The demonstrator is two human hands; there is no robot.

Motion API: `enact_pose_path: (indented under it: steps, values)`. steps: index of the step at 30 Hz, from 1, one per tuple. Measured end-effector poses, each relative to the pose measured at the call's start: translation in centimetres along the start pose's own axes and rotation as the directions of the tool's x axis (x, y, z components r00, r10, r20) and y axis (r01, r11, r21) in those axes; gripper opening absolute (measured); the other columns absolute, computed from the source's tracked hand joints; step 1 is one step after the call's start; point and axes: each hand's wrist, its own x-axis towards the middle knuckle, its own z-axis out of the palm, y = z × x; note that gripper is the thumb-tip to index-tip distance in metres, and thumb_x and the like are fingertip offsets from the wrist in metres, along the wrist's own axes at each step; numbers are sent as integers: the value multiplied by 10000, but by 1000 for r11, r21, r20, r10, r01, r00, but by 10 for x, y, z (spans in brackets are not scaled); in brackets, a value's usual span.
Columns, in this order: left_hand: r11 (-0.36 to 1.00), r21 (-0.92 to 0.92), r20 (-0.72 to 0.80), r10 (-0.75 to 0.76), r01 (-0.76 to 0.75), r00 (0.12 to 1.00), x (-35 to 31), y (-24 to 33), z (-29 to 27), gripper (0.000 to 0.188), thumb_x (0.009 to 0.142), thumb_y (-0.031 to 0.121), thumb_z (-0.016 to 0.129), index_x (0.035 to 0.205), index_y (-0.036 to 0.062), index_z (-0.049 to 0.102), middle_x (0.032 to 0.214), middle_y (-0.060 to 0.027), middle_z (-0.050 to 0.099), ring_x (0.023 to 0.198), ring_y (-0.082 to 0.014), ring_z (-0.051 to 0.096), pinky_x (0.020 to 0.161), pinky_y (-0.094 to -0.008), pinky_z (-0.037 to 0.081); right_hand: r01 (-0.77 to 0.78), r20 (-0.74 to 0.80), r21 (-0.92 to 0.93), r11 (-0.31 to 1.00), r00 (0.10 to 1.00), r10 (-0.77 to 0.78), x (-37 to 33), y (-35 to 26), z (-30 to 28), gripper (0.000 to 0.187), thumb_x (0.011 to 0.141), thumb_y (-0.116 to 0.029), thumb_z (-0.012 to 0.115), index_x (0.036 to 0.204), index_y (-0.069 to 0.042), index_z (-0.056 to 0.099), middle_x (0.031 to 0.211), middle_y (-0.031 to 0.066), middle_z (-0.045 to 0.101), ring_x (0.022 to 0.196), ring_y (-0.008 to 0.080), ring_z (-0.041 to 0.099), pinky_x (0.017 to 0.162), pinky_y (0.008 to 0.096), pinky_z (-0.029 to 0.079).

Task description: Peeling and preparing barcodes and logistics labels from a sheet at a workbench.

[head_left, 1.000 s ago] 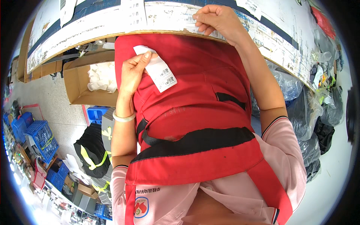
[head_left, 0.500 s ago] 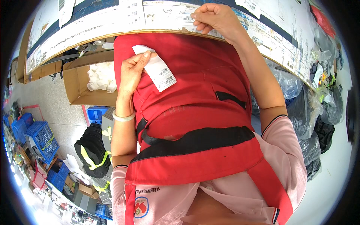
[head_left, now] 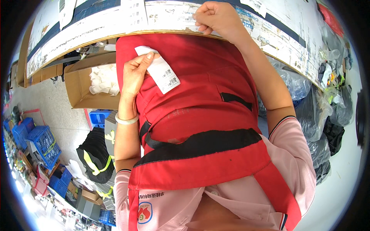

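Observation:
My left hand point(head_left: 135, 73) pinches a white strip of barcode labels point(head_left: 162, 75) between thumb and fingers, over the red apron point(head_left: 200, 84) on my lap. The strip hangs toward me, its upper end curling above the thumb. At the near edge of the white worktable point(head_left: 169, 24), my right hand point(head_left: 221, 21) is closed, thumb against curled fingers. A small printed patch lies at its fingertips on the table; whether they grip a label there I cannot make out.
Label sheets point(head_left: 133, 13) lie on the table. At its left, below, stands a cardboard box point(head_left: 83, 101) with crumpled white paper point(head_left: 104, 79). Stacked black goods point(head_left: 94, 154) and blue crates point(head_left: 44, 144) are on the left. Plastic-wrapped bags point(head_left: 310, 115) crowd the right side.
My right hand has shifted slightly left and toward the far side along the table edge. The left hand and its label strip stay almost in place.

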Motion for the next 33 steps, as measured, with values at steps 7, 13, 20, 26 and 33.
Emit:
enact_pose_path:
  steps: [7, 13, 20, 26, 33]
  values:
    - [1000, 18, 2, 18, -18, 1000, 0, 2, 0, 266, 924, 252, 617, 993, 14, 714, 840, -30, 692, 728, -69, 592, 675, -208, 477, 21, 2, -10, 1000, 1000, -21, -2, -5, 0, 153, 872, -119, 623, 832, 28, 613, 692, 94, 638, 523, 102, 575, 471, 221, 468]
    - [999, -12, 13, 53, -53, 998, 2, -5, -1, 254, 931, 204, 605, 1018, -16, 698, 924, -56, 700, 809, -93, 610, 767, -229, 482, 108, -20, -33, 994, 994, -109, -15, 6, -19, 192, 891, -238, 644, 906, -48, 661, 723, 6, 631, 619, 59, 587, 555, 191, 491]
    - [980, -199, 12, 18, -16, 1000, -4, 3, -5, 269, 935, 163, 584, 1097, -40, 651, 958, -89, 691, 838, -129, 630, 796, -254, 487, 135, -445, -138, 981, 876, -183, 0, 37, -139, 157, 860, -180, 664, 832, -28, 634, 700, 48, 630, 573, 103, 578, 519, 232, 468]
    - [981, -191, 124, 3, 21, 992, -19, 15, -3, 349, 879, 91, 642, 1206, -17, 585, 836, -60, 672, 635, -86, 587, 568, -207, 471, -228, -575, -477, 849, 811, -105, 16, 67, -160, 191, 870, -234, 673, 852, -44, 679, 702, -3, 615, 608, 50, 556, 582, 189, 465]
    - [984, -156, 77, -73, 84, 994, -32, 23, 14, 302, 870, 37, 642, 1171, 20, 626, 686, -1, 619, 525, -53, 520, 494, -183, 402, 132, -349, -468, 874, 881, -320, -24, 36, -65, 231, 867, -273, 669, 889, -44, 688, 709, -11, 621, 644, 48, 554, 605, 202, 467]
